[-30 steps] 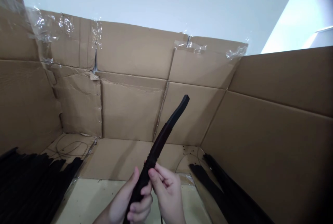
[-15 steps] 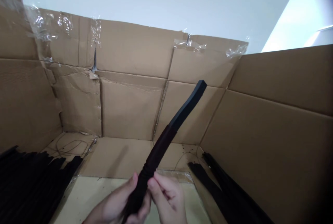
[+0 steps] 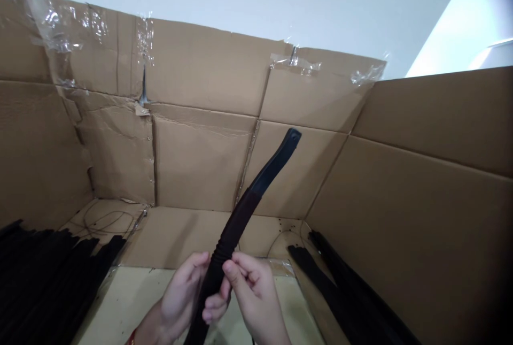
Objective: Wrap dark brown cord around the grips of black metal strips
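Observation:
A long, slightly curved dark strip [image 3: 276, 163] points up and away to the right in front of me. A small hole shows near its far end. A black sleeve [image 3: 237, 223] covers the strip's lower part, with bunched wrinkles just above my hands. My left hand [image 3: 181, 294] supports the sleeved part from the left and below, its fingertips curled round to the front. On the other side, my right hand [image 3: 254, 291] pinches the sleeve's edge between thumb and forefinger. The near end of the strip runs out of view at the bottom.
Cardboard walls [image 3: 204, 158], patched with clear tape, stand behind and on both sides. A pile of black strips [image 3: 44, 281] lies at the left. More long black pieces [image 3: 340, 286] lie along the right wall. A pale board [image 3: 136, 302] is beneath my hands.
The strip's far end has swung left and turned, bringing the hole into view. Both hands have risen slightly, and the left thumb has drawn back a little from the sleeve.

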